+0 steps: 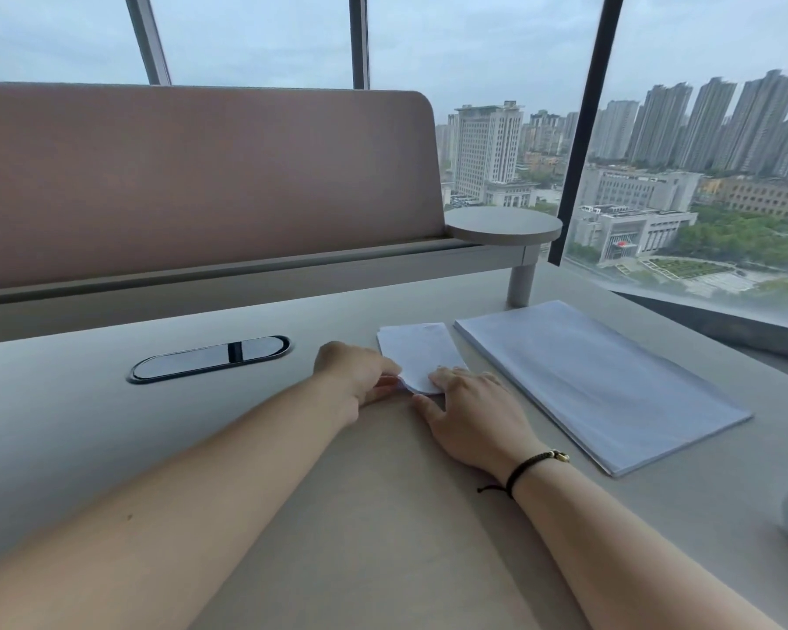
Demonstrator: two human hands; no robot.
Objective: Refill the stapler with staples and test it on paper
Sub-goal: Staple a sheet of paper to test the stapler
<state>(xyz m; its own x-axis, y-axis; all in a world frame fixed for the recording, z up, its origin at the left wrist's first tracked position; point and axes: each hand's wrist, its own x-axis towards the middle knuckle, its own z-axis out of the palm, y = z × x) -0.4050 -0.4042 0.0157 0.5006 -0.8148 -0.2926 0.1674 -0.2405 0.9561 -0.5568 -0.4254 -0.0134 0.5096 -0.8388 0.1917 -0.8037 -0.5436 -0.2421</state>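
grey desk (110,429) | pink divider (201,175) | windows (474,47), overcast city

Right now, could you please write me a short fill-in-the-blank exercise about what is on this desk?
1. Both hands touch the small folded ____ near the desk's middle.
2. The black cord bracelet is on the ____ wrist.
3. The paper stack lies to the ____ of the right hand.
4. The oval cable port sits left of the ____ hand.

Missing: paper; right; right; left
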